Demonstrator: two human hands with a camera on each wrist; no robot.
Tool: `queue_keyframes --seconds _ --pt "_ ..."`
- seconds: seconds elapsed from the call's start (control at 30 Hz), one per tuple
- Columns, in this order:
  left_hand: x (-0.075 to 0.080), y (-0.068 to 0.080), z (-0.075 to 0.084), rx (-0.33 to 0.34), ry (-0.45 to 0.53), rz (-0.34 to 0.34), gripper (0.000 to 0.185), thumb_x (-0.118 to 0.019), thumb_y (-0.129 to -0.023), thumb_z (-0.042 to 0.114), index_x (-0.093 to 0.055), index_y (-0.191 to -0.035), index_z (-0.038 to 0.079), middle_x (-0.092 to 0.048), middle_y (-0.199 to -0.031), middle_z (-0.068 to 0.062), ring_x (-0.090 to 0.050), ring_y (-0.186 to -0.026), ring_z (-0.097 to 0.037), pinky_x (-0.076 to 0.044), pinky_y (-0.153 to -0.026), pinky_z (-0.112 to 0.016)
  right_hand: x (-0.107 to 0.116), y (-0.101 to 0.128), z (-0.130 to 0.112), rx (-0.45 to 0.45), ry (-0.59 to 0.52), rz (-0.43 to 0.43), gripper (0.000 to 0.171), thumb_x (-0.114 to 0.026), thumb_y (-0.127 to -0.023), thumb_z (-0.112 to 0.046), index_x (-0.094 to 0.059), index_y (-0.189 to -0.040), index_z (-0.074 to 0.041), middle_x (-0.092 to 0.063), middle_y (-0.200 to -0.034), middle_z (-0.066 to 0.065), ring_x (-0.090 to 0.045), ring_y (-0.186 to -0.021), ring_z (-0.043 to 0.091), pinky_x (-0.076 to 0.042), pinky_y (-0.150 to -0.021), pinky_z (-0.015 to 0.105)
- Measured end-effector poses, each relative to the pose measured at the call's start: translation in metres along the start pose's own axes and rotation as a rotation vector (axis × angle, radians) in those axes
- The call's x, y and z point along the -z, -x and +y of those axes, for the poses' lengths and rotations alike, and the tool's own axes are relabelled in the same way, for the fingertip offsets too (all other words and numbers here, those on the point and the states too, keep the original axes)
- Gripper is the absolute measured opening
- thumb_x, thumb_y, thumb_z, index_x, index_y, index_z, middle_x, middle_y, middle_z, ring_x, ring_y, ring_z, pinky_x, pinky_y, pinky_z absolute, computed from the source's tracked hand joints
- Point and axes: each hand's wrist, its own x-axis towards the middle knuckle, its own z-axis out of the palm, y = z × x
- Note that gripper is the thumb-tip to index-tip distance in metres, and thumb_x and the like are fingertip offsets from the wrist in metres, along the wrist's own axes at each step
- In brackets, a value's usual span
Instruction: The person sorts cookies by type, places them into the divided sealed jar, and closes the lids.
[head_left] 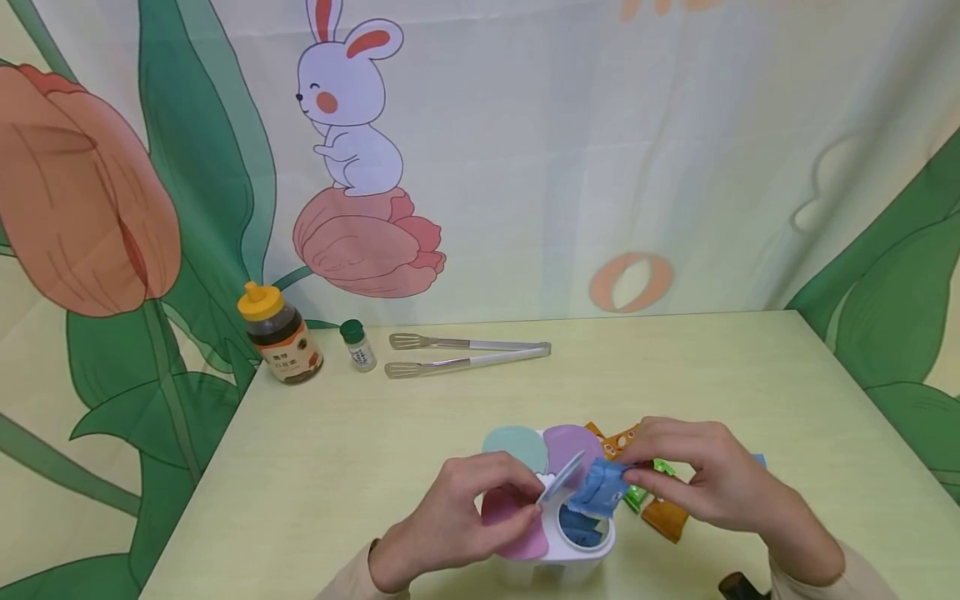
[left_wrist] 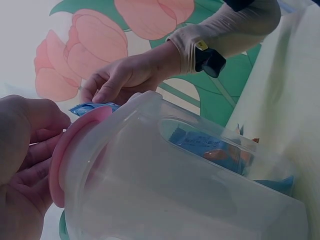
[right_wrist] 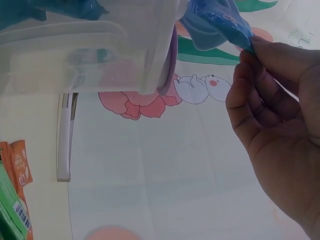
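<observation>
Hands [head_left: 476, 510] [head_left: 705, 475] above table [head_left: 300, 467], printed cloth [head_left: 517, 150] behind

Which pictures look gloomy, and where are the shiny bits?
Head view: bright, the table well lit; left wrist view: gloomy, the left hand dark, pale glints on the box; right wrist view: gloomy too, the right hand shadowy, the packet shiny.

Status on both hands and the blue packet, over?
Left hand holding blue lid raised. Right hand pinching blue packet at round opening. Opening uncovered; more blue wrappers visible inside.
</observation>
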Motion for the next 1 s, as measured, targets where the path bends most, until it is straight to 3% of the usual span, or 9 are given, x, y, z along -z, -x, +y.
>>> queue_keyframes --seconds 0.33,0.6,1.0 --pt "-0.001 0.000 0.000 0.013 0.007 0.002 0.019 -0.073 -0.083 0.004 -0.068 -0.100 0.010 -0.071 -0.094 0.000 -0.066 -0.085 -0.005 -0.056 -0.078 -0.015 -0.005 -0.008 -0.003 0.023 -0.044 -0.013 0.027 -0.075 -0.080 0.003 -0.069 -0.104 -0.007 -0.068 -0.091 0.002 -0.060 -0.082 0.009 -0.052 -0.070 0.015" --pt "-0.001 0.000 0.000 0.004 0.006 0.009 0.019 -0.073 -0.083 0.003 -0.068 -0.100 0.011 -0.070 -0.094 0.000 -0.065 -0.085 -0.004 -0.056 -0.077 -0.015 -0.007 -0.017 -0.006 0.102 -0.094 -0.048 0.028 -0.074 -0.079 0.007 -0.068 -0.104 -0.005 -0.068 -0.092 0.004 -0.060 -0.082 0.012 -0.053 -0.070 0.017" --pt "-0.001 -0.001 0.000 -0.005 0.012 0.010 0.020 -0.073 -0.082 0.002 -0.068 -0.100 0.010 -0.070 -0.094 -0.001 -0.065 -0.085 -0.004 -0.056 -0.077 -0.015 -0.011 -0.012 0.000 0.142 -0.069 -0.043 0.016 -0.072 -0.085 -0.001 -0.071 -0.100 -0.005 -0.068 -0.093 0.005 -0.062 -0.087 0.013 -0.052 -0.080 0.020"
